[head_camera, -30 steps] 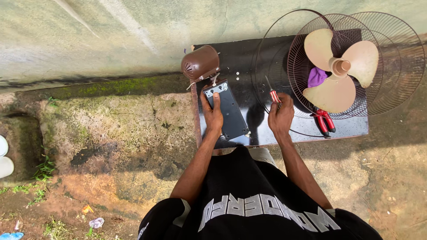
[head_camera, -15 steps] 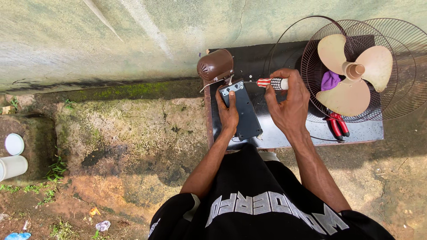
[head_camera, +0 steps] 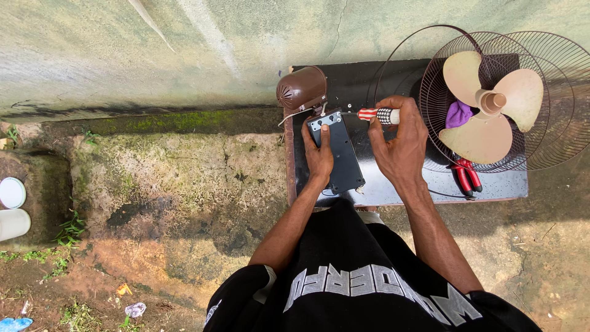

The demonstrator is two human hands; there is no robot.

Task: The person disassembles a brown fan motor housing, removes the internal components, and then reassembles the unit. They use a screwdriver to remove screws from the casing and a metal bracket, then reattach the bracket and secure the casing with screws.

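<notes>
A: What's in hand here?

B: The right hand has a screwdriver with a red-and-white striped handle, tip pointing left toward the top end of a dark panel. The panel lies flat on the bench, its upper end just below the brown motor housing.

A: And the other hand?

B: The left hand lies flat on the panel, fingers pressing it down, thumb along its edge. It isn't wrapped around anything, just pinning.

A: How is the grip on the driver?

B: Closed: fingers and thumb curl round the handle near its end, nothing slack.

A: How would you do this well?

B: I'd say keep the shaft in line with the screw and push along the axis while turning, so the tip doesn't skip out. The pinning hand should stay clear of the tip's path. Whether the tip is seated in a screw head, I can't tell; it's too small.

A: Anything else nearby?

B: A fan guard with cream blades to the right, and red-handled pliers beside it.
</notes>
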